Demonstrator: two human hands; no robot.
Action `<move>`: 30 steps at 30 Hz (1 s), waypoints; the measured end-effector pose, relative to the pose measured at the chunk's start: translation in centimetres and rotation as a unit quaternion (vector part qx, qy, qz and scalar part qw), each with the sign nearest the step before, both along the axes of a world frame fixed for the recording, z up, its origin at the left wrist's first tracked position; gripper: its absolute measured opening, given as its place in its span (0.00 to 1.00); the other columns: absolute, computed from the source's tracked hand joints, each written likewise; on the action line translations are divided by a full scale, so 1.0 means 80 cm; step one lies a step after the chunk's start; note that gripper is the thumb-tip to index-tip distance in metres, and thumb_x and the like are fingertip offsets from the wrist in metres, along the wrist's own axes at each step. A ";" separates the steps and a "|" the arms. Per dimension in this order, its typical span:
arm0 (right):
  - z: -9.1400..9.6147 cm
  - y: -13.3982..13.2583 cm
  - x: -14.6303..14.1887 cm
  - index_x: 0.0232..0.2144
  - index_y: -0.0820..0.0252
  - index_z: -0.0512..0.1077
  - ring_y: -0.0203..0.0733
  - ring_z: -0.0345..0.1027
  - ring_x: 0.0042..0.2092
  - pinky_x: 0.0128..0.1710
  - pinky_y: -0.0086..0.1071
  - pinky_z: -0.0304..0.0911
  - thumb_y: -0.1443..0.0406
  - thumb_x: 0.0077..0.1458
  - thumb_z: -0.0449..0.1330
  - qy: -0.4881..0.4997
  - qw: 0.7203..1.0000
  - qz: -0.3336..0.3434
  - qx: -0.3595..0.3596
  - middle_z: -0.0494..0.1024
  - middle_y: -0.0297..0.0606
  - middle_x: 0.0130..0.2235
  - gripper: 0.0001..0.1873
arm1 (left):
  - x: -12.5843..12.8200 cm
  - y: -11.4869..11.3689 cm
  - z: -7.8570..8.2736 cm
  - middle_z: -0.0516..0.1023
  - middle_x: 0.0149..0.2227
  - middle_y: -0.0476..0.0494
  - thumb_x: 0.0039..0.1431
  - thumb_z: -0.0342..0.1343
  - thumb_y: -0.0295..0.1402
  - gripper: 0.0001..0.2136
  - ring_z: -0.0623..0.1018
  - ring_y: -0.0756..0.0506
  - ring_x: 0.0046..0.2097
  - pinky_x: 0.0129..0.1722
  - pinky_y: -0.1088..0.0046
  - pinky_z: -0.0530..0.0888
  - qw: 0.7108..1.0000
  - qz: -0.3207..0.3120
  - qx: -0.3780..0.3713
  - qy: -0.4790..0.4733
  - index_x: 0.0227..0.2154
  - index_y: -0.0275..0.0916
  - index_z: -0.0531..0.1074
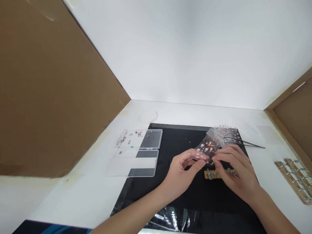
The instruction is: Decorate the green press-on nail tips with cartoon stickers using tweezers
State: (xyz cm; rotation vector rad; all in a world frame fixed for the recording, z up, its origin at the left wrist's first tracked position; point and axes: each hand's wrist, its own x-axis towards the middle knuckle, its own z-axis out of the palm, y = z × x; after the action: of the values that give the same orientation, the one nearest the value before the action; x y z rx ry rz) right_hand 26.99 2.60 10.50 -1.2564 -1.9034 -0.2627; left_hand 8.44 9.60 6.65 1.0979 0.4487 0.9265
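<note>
My left hand (186,169) is closed, pinching a clear patterned sticker sheet (208,146) between thumb and fingers. White, red and orange specks cover the sheet, which curls up away from me. At its near edge my right hand (235,170) is also closed, thumb and forefinger pinched together; any small piece in that pinch is too small to make out. Below the fingers lies a yellowish wooden strip (211,175) with greenish nail-shaped pieces on it, partly hidden by my right hand. A black pair of tweezers (252,144) rests just beyond my right hand.
A black mat (175,195) covers the middle of the white table. To the left lies an opened clear plastic case (156,139) with small colourful bits. More speckled sheets (227,131) lie at the back. Wooden strips (292,178) sit at right. Brown boards (60,97) flank both sides.
</note>
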 end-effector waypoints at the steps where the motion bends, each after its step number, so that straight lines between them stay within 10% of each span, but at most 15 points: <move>1: -0.001 0.000 0.000 0.44 0.53 0.73 0.37 0.79 0.38 0.44 0.35 0.75 0.74 0.69 0.61 0.006 1.000 -0.006 -0.003 0.83 0.32 0.37 0.09 | 0.000 0.001 0.001 0.86 0.38 0.45 0.64 0.75 0.46 0.16 0.87 0.51 0.41 0.43 0.84 0.83 1.000 0.006 -0.019 0.001 0.35 0.36 0.83; 6: -0.003 -0.002 0.002 0.45 0.53 0.73 0.36 0.80 0.39 0.41 0.30 0.75 0.71 0.73 0.59 0.039 0.998 -0.032 -0.023 0.82 0.34 0.38 0.07 | -0.001 0.016 0.001 0.84 0.58 0.33 0.54 0.76 0.61 0.39 0.87 0.45 0.50 0.50 0.74 0.86 0.990 0.036 -0.119 0.066 0.56 0.34 0.77; 11: -0.005 0.000 0.002 0.45 0.53 0.74 0.33 0.79 0.39 0.42 0.26 0.74 0.68 0.75 0.58 0.052 0.997 -0.036 -0.044 0.82 0.32 0.39 0.05 | -0.007 0.013 -0.011 0.45 0.81 0.18 0.53 0.66 0.75 0.73 0.60 0.28 0.79 0.75 0.48 0.69 0.973 0.062 -0.060 0.215 0.81 0.26 0.35; 17: -0.006 -0.001 0.001 0.46 0.52 0.74 0.34 0.80 0.42 0.44 0.27 0.75 0.67 0.76 0.59 0.033 0.998 -0.021 -0.054 0.83 0.32 0.40 0.05 | -0.022 -0.006 -0.007 0.52 0.80 0.56 0.73 0.64 0.44 0.24 0.51 0.36 0.82 0.78 0.36 0.55 0.906 0.139 0.261 0.304 0.67 0.74 0.68; 21: -0.006 -0.003 0.001 0.45 0.53 0.75 0.35 0.80 0.41 0.43 0.28 0.75 0.69 0.74 0.59 0.018 0.998 -0.009 -0.054 0.83 0.33 0.39 0.06 | -0.020 0.003 -0.002 0.48 0.82 0.48 0.72 0.63 0.44 0.20 0.41 0.31 0.83 0.75 0.28 0.51 0.907 0.163 0.198 0.333 0.64 0.62 0.75; 23: -0.006 -0.003 0.001 0.46 0.53 0.75 0.35 0.80 0.41 0.43 0.29 0.75 0.71 0.73 0.60 0.012 0.999 -0.005 -0.050 0.83 0.33 0.39 0.07 | -0.018 0.009 0.003 0.59 0.77 0.41 0.71 0.63 0.42 0.18 0.55 0.32 0.80 0.75 0.37 0.59 0.916 0.173 0.213 0.291 0.61 0.53 0.79; 26: -0.008 -0.001 0.002 0.47 0.53 0.76 0.36 0.79 0.40 0.43 0.31 0.75 0.72 0.71 0.62 0.001 0.999 0.007 -0.038 0.84 0.33 0.39 0.09 | -0.016 0.011 0.011 0.82 0.53 0.38 0.70 0.63 0.41 0.13 0.82 0.43 0.55 0.59 0.61 0.78 0.971 0.029 0.142 0.193 0.50 0.41 0.83; 30: -0.009 0.000 0.005 0.47 0.53 0.77 0.36 0.78 0.39 0.43 0.32 0.74 0.73 0.69 0.63 -0.012 0.999 0.019 -0.024 0.84 0.33 0.39 0.10 | -0.011 0.010 0.014 0.85 0.40 0.40 0.67 0.69 0.45 0.16 0.81 0.50 0.41 0.46 0.74 0.78 0.984 -0.120 -0.037 0.126 0.42 0.34 0.83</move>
State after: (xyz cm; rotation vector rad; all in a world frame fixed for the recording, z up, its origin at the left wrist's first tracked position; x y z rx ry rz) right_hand 27.35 2.63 9.78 -1.2518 -1.9622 -0.2131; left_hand 7.53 10.43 7.79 1.1772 0.5402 0.5576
